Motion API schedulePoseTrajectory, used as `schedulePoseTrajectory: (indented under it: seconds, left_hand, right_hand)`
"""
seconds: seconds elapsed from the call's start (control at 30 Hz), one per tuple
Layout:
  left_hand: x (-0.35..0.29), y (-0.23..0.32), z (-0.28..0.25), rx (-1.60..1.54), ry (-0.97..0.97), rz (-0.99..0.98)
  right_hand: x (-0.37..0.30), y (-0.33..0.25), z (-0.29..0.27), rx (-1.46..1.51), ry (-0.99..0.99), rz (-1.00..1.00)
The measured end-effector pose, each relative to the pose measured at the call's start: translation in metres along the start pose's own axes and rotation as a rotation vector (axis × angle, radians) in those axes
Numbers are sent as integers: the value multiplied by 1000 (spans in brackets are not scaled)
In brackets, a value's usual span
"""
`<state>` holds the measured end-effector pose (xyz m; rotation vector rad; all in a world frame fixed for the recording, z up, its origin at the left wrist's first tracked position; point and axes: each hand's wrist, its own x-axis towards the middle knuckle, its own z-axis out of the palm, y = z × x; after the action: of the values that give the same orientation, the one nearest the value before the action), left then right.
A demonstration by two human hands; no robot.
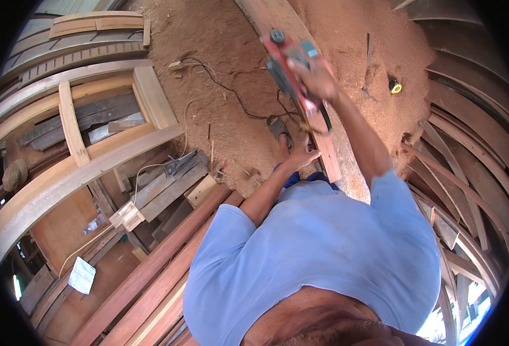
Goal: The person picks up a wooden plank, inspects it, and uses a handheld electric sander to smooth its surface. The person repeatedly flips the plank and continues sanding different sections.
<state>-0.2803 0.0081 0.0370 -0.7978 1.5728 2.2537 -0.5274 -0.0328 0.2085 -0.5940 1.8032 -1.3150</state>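
My right hand is closed round the handle of a red and dark electric planer, which rests on a long wooden plank. The planer is slightly smeared by motion. Nearer to me, my left hand grips the left edge of that plank close to its near end; some of its fingers are hidden. The plank runs away from my body on a wider timber bench. A dark power cord trails over the sawdust left of the planer. One sandalled foot shows beside the bench.
Wood shavings cover the ground. A wooden frame and stacked boards lie at left. Planks line the right side. A yellow-and-black round tape measure sits right of the bench. A white paper lies at lower left.
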Motion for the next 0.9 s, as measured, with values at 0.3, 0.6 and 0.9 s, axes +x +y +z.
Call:
schedulePoseTrajectory:
  seconds: [0.3,0.6,0.9]
  left_hand:
    - [-65,-42,27,-936,-260,-129]
    - [38,39,-56,-899,62,275]
    - [159,95,-60,-360,714,258]
  right_hand:
    - [-263,91,20,-34,177,-67]
    - [-54,25,18,-129,151,1]
    - [202,-55,12,-54,200,-6]
